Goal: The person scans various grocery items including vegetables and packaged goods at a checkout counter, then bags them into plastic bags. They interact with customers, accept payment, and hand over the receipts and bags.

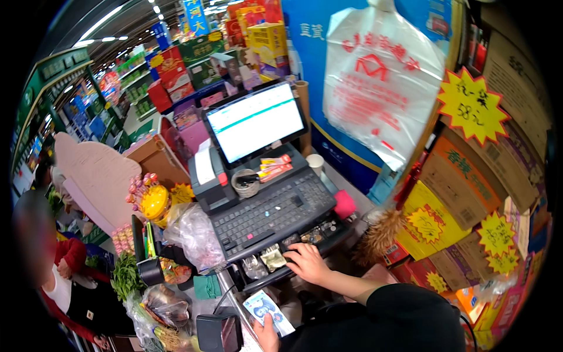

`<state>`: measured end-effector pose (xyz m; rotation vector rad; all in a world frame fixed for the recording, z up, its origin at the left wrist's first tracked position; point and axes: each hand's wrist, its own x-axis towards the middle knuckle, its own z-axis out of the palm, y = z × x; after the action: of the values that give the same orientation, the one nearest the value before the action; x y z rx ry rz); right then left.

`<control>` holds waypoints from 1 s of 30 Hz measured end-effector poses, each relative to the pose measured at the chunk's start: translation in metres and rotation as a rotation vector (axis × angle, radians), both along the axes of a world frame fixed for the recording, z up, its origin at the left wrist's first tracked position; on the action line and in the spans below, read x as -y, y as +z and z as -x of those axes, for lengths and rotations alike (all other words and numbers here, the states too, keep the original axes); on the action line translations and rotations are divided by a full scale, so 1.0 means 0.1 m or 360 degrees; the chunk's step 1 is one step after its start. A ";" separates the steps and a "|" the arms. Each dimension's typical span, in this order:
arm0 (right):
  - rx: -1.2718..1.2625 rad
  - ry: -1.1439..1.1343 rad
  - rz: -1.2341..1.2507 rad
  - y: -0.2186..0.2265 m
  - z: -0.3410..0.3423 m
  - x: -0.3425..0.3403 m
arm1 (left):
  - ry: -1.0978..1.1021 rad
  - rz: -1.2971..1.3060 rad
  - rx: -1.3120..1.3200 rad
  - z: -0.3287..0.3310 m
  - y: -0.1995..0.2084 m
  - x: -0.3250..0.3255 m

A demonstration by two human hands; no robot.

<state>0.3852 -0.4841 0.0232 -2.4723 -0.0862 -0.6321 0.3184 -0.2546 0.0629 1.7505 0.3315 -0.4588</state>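
My left hand pinches a blue-and-white banknote between thumb and fingers, low in the view near the counter edge. My right hand reaches over the open cash drawer with its fingers apart, fingertips at the compartment edge. Inside the drawer lie folded banknotes beside that hand and coins farther right. Directly above the drawer is the dark register keyboard, and behind it a lit monitor stands tilted. Whether my right fingertips touch any money, I cannot make out.
Bagged vegetables and a black box-shaped device sit on the counter at left. A clear plastic bag leans by the keyboard. Stacked cartons rise at right. A person in a red sleeve stands across the counter.
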 end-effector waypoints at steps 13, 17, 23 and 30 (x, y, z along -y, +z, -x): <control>-0.0317 0.0091 -0.1001 -0.19 1.33 0.24 | -0.0085 0.0669 0.0242 -0.03 -0.63 0.80; -0.0455 0.0174 -0.1184 0.14 1.34 0.25 | -0.0173 0.0779 0.0134 0.11 -0.70 1.07; -0.0580 -0.0314 -0.1603 -0.21 1.22 0.58 | -0.0702 0.0480 0.0258 -0.31 -0.50 1.25; -0.0958 -0.0148 -0.1735 0.07 0.99 1.37 | -0.0784 0.0783 -0.0541 -1.30 -0.66 1.96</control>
<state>0.2865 -0.6213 0.0304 -1.4929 0.4817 0.0886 0.4487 -0.4504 -0.0030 1.2550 0.0084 -1.1020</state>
